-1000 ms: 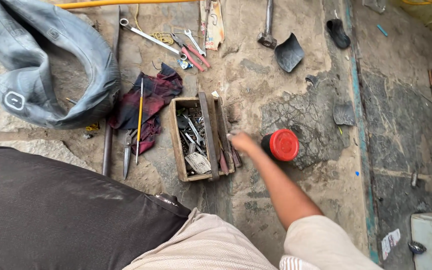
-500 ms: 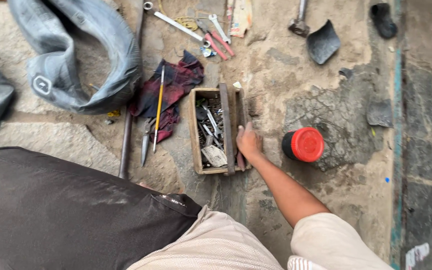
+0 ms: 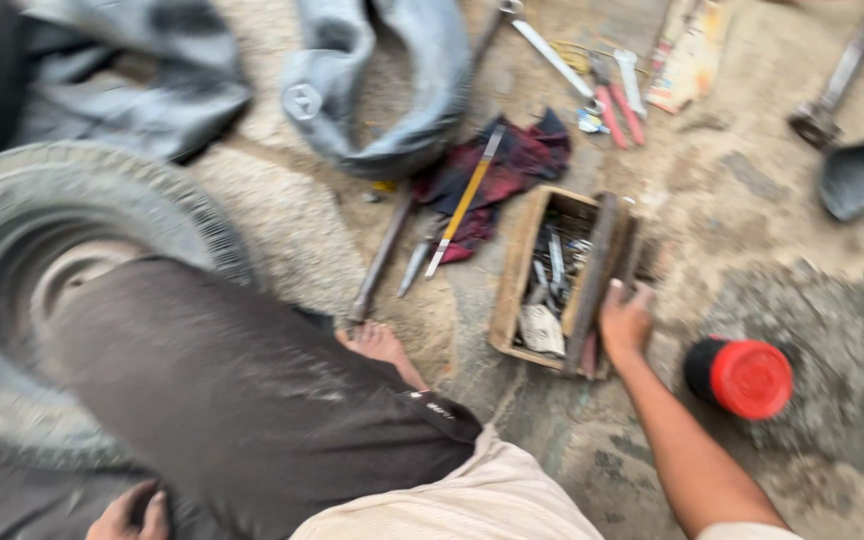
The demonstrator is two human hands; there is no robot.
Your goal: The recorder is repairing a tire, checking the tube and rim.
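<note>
A worn tyre (image 3: 72, 260) lies at the floor's left edge. A grey inner tube (image 3: 392, 90) curls near the far edge, beside a dark red rag (image 3: 512, 170). A hammer (image 3: 832, 90) lies at the far right corner.

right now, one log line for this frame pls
right hand: on right edge of wooden toolbox | left hand: low by tyre | red-capped can: right of box, apart

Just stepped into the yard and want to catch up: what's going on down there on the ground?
A person sits on the ground, right hand on the edge of a wooden box full of metal tools. The left hand rests low beside a tyre. A red-capped can lies beside the box; a red rag, pliers and an inner tube lie farther out.
</note>
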